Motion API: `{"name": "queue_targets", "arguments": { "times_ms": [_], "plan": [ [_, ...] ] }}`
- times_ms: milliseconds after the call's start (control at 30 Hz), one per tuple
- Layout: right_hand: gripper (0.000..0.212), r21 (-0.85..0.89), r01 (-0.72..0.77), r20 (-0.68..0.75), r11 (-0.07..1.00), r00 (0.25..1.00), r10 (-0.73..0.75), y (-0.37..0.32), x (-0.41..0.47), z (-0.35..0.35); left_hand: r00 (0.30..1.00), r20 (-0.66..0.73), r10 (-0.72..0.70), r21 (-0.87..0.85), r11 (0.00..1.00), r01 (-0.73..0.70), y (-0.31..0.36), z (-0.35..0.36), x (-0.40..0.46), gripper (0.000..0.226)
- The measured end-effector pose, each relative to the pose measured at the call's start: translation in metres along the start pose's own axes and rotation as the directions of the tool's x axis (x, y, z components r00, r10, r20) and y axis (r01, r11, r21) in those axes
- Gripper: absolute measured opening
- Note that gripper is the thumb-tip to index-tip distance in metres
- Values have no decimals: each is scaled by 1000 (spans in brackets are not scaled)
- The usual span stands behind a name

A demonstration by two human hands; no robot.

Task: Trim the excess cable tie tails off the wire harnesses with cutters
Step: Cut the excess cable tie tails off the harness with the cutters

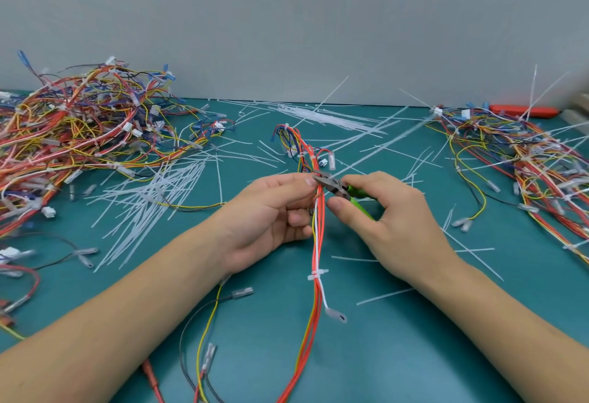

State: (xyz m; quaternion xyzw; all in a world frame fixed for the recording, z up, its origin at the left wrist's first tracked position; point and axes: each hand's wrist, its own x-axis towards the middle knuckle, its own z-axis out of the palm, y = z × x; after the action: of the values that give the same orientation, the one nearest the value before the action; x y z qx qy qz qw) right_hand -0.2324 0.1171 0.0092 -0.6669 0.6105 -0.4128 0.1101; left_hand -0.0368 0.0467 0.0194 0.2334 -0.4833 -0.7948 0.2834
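Orange and red wires of the harness (318, 243) are running from six o'clock up to twelve between both hands. The left hand (271, 211) is pinching the bundle, fingers curled round it; the right hand (382, 211) is gripping the green-handled cutters (338, 187), whose nose is pointing toward ten o'clock at the bundle, jaws' gap unclear. Cut tails (153, 198) are littering the teal worktop (414, 339); harness piles (79, 122) are lying at ten and two o'clock.

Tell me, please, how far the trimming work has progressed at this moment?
Done: cut tails litter the mat, and the left pile shows few tails. In hand: the left hand holds a harness; the right hand sets cutters on it. Left: the right pile bristles with tails.
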Motion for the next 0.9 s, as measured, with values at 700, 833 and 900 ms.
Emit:
{"name": "queue_targets", "arguments": {
  "times_ms": [700,833,900],
  "plan": [
    [23,-263,-111,52,958,990,129,1,-5,6,999,-42,11,-11,1000,-12,1,5,-2,14],
    [20,-224,-106,-38,969,994,100,2,-3,4,999,-49,23,25,999,-21,2,8,-3,23],
    [33,-163,-106,-55,981,994,98,2,-4,2,998,-46,30,33,999,-29,2,8,-4,26]
  ]
}}
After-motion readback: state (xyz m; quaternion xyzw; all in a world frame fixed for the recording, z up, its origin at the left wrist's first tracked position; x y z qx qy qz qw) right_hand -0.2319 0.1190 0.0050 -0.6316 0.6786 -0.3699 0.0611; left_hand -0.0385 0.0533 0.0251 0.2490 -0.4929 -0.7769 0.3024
